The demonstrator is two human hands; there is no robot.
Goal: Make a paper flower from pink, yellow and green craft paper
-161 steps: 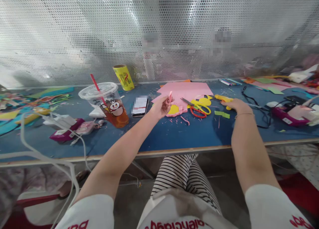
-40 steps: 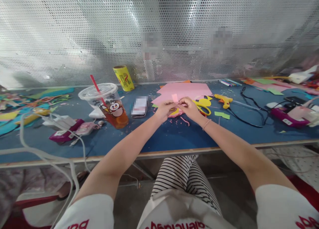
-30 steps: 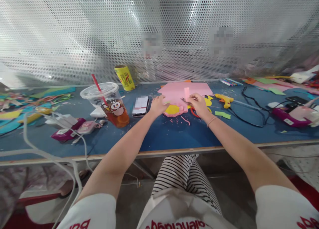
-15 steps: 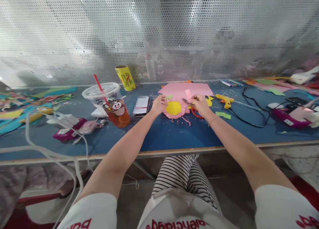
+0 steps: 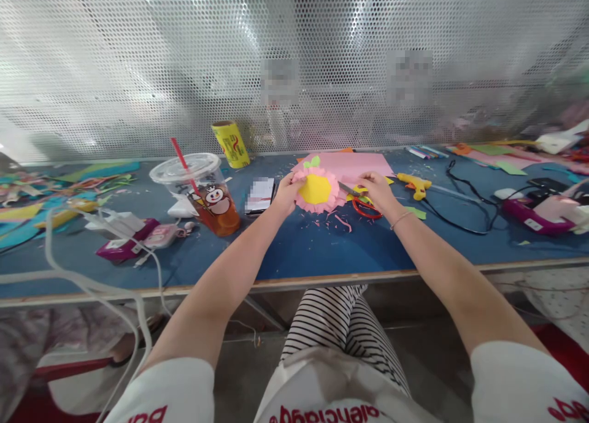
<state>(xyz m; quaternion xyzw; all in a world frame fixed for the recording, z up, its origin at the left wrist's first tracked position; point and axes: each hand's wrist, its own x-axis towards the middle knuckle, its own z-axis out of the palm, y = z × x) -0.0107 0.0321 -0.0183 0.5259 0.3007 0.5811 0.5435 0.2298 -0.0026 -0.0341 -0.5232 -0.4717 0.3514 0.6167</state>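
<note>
My left hand (image 5: 286, 194) grips the left edge of a paper flower (image 5: 317, 190) with pink petals, a yellow centre and a small green leaf on top, and holds it tilted up off the blue table (image 5: 299, 245). My right hand (image 5: 378, 190) is just to the flower's right, fingers curled over a small pink paper piece that is mostly hidden, above scissors (image 5: 364, 203) with red and yellow handles. A pink paper sheet (image 5: 354, 164) lies behind both hands.
A yellow glue gun (image 5: 414, 184) with a black cord lies right of my right hand. A phone (image 5: 260, 195), an iced drink cup with a red straw (image 5: 207, 193) and a yellow can (image 5: 230, 143) stand to the left. Paper scraps litter both table ends. A perforated metal screen closes the back.
My left hand has lifted the paper flower off the table and tilted it upright. My right hand, with the pink piece, has drifted slightly right and lower, near the scissors.
</note>
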